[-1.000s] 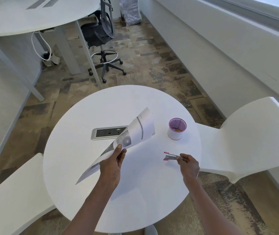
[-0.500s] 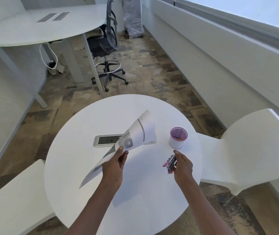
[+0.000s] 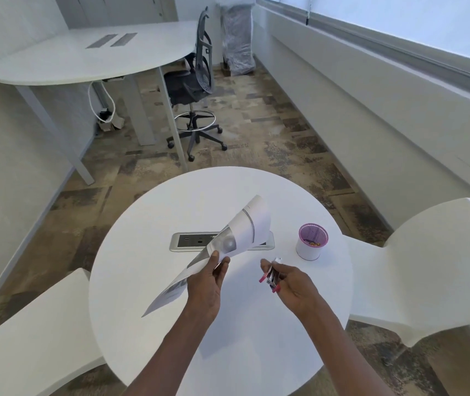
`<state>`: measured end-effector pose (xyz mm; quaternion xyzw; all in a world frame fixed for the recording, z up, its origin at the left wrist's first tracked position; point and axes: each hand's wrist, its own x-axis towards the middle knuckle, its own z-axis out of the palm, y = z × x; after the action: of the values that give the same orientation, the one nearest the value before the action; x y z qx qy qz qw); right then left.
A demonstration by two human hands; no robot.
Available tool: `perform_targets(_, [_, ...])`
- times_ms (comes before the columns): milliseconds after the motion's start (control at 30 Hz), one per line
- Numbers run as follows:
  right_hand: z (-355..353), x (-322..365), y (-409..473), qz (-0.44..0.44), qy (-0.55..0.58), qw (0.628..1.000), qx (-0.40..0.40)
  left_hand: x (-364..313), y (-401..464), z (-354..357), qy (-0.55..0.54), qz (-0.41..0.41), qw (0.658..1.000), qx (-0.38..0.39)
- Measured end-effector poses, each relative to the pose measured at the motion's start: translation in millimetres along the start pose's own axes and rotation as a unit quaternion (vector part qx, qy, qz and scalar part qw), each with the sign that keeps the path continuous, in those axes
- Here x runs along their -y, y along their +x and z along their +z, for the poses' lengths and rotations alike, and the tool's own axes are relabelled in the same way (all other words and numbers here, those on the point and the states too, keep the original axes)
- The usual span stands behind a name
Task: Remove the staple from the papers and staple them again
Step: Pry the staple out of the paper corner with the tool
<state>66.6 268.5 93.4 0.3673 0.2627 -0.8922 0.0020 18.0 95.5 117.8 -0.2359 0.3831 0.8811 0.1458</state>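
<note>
Round and white, the surface (image 3: 148, 281) stood in an office room with patterned carpet, flanked by white moulded chairs (image 3: 428, 267); a second white desk (image 3: 85, 61) and a dark swivel chair (image 3: 196, 90) occupied the background. The left hand (image 3: 205, 284) pinched the papers (image 3: 228, 247) between thumb and fingers along one edge, holding them curled and raised above the surface, their far corner overlapping the view of a recessed power outlet panel (image 3: 193, 240). The right hand (image 3: 291, 284) was closed around a small silver tool with pink tips (image 3: 271, 274), held in the air just right of the papers and apart from them. A white cup with a purple interior (image 3: 311, 242) stood upright on the surface beyond the right hand, holding small items too small to identify.
</note>
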Motion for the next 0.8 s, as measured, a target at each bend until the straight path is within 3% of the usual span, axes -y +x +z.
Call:
perform_targets(133, [25.5, -5.1, -15.6, -0.032, 0.016, 0.998, 0.05, -2.5, -2.4, -1.5, 0.002, 0.01, 1.0, 0.004])
perform_targets(233, [39.1, -6.7, -32.1, -0.116, -0.147, 0.979, 0.075, -4.7, -2.8, -2.7, 0.013, 0.013, 1.0, 0.008])
perform_targets(400, [50.5, -17.9, -35.3, -0.303, -0.43, 0.848, 0.069, -6.2, -4.7, -4.2, 0.038, 0.01, 0.999, 0.014])
perform_targets(567, [51.0, -35.6, -29.5, -0.409, -0.571, 0.709, 0.065, -7.0, -8.7, -0.6, 0.031, 0.0, 0.999, 0.035])
perform_targets(667, [50.8, -41.4, -28.9, -0.443, -0.597, 0.668, 0.04, -8.1, -11.8, 1.6, 0.033, 0.011, 0.998, 0.053])
perform_targets(800, [52.5, -45.4, -30.6, -0.462, -0.596, 0.657, 0.019, -8.5, -12.8, 1.7, 0.045, 0.038, 0.995, 0.074])
